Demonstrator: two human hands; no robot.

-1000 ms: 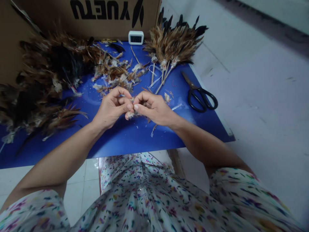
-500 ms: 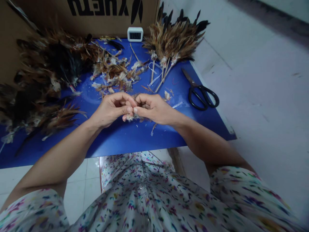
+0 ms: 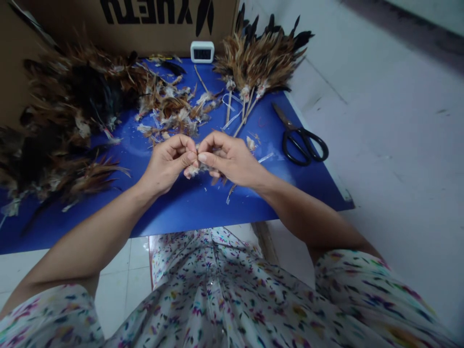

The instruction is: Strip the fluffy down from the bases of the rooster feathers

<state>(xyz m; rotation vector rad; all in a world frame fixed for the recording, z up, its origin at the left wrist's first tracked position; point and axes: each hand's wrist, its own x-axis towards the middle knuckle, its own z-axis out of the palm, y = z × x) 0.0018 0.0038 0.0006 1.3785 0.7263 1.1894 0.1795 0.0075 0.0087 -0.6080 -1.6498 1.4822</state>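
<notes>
Low over the front of the blue table, my left hand and my right hand meet at their fingertips. Both are closed in a pinch around a small feather bunch. Its whitish fluff shows below the left fingers, and brown tips stick out under my right palm. The rest of the bunch is hidden by the fingers. Just beyond the hands lies a heap of loose brown and white feathers.
Black-handled scissors lie at the right. Feather bundles on sticks are at the back right, beside a small white clock. Dark feather bunches cover the left. A cardboard box stands behind.
My right hand has shifted slightly up and its fingers are more raised. My left fingertips have moved slightly left. More brown feather tips show beneath my right hand.
</notes>
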